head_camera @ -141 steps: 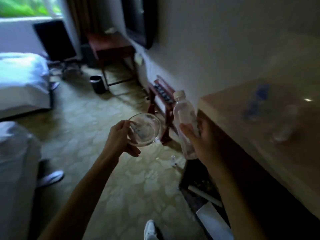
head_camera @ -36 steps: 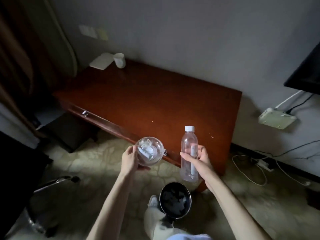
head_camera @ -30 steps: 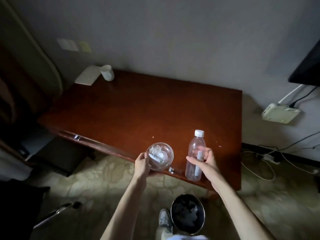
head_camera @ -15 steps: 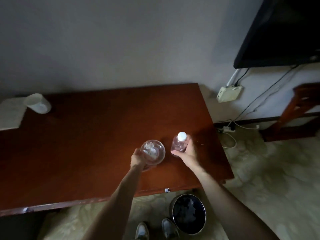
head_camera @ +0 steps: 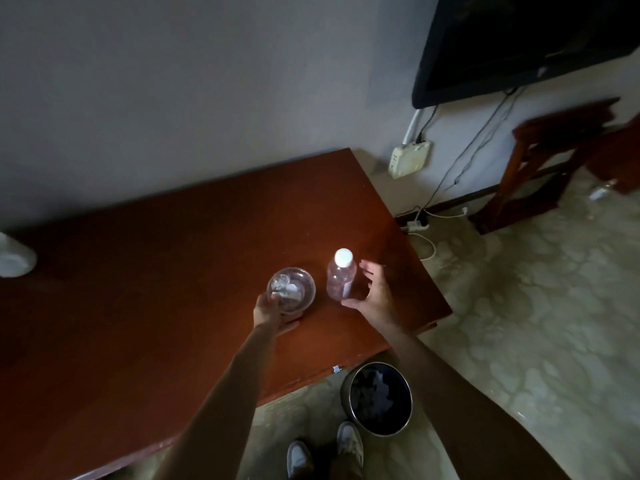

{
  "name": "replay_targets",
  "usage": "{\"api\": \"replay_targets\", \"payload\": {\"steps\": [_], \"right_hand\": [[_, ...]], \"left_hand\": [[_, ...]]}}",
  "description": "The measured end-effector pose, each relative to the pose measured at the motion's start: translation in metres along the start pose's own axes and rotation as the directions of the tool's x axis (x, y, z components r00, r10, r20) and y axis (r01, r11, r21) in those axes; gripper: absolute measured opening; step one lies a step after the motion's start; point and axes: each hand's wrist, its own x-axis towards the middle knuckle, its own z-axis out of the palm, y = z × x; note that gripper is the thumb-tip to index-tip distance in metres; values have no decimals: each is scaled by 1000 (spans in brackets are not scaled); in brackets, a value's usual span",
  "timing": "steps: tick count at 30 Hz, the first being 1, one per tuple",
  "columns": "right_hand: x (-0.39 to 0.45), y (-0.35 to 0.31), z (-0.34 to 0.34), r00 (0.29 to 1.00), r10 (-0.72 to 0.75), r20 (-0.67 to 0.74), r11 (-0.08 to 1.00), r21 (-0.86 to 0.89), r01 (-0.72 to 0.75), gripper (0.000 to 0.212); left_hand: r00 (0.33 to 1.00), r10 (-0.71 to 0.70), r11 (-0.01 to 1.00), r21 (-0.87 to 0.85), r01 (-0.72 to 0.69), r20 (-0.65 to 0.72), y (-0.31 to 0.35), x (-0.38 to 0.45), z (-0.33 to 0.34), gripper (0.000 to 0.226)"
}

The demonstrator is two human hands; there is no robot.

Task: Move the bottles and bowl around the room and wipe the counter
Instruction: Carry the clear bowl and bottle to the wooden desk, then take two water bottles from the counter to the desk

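Dim light falls on the red-brown desk (head_camera: 166, 271), where the left hand (head_camera: 273, 311) grips the glass bowl (head_camera: 291, 289) while the spread right hand (head_camera: 372, 294) hovers empty beside the upright bottle (head_camera: 341, 280), which a careless brush might topple.

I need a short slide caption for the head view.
Left hand holds a glass bowl; open right hand beside upright bottle on wooden table.

The bowl (head_camera: 291, 290) and the bottle (head_camera: 341, 279) stand side by side on the desk (head_camera: 156, 289), bowl left (bottle upright). The cup (head_camera: 14, 259) lies at the desk's far left. The waste bin (head_camera: 376, 398) stands on the floor before the desk.
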Motion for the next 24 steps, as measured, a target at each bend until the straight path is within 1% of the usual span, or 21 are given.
{"api": "replay_targets", "payload": {"steps": [1,2,4,6,7,8,9,10,12,13,15,17,19,20,22,24], "right_hand": [[-5,6,-5,1000,23,-17,1000,5,-23,97],[-12,12,-10,998,52,-34,999,17,-51,93],[-28,28,-21,990,111,-84,992,66,-106,82],[-48,45,-33,976,157,-153,984,114,-140,69],[-62,52,-39,964,180,-196,979,132,-156,63],[-77,61,-45,951,195,-240,974,161,-159,56],[-94,67,-52,935,222,-277,965,201,-169,47],[-111,74,-59,919,261,-295,950,246,-191,38],[-153,95,-71,881,368,-297,916,278,-289,27],[-176,109,-76,860,408,-306,901,286,-326,28],[-231,143,-83,799,533,-280,825,385,-415,32],[-293,178,-87,709,665,-235,724,437,-534,31],[-355,212,-88,600,780,-179,597,501,-627,24],[-381,226,-89,544,823,-163,535,544,-647,18],[-424,245,-91,430,892,-140,417,623,-662,11],[-457,261,-95,339,932,-131,334,678,-655,13]], "left_hand": [[1000,-2,1000,16,2,27,-3,2,-1,22],[999,2,998,66,-5,44,-6,4,-2,30],[999,40,985,166,-42,11,-11,2,-7,41],[994,97,975,204,-84,-54,-19,-9,-14,43],[989,131,968,222,-114,-65,-25,-20,-18,42],[985,170,959,239,-155,-43,-32,-34,-20,38],[978,209,944,259,-206,15,-41,-49,-22,31],[964,243,920,290,-264,105,-52,-66,-22,24],[922,240,870,355,-343,304,-74,-100,-21,16],[896,208,846,388,-367,393,-87,-111,-17,17],[859,56,785,509,-352,509,-118,-122,-8,21],[836,-153,690,663,-291,527,-155,-126,3,22],[832,-337,596,784,-174,441,-190,-132,11,21],[833,-400,555,824,-110,381,-205,-133,16,17],[842,-460,460,887,-44,281,-225,-140,29,12],[849,-464,387,920,-63,254,-237,-144,56,16]]}}
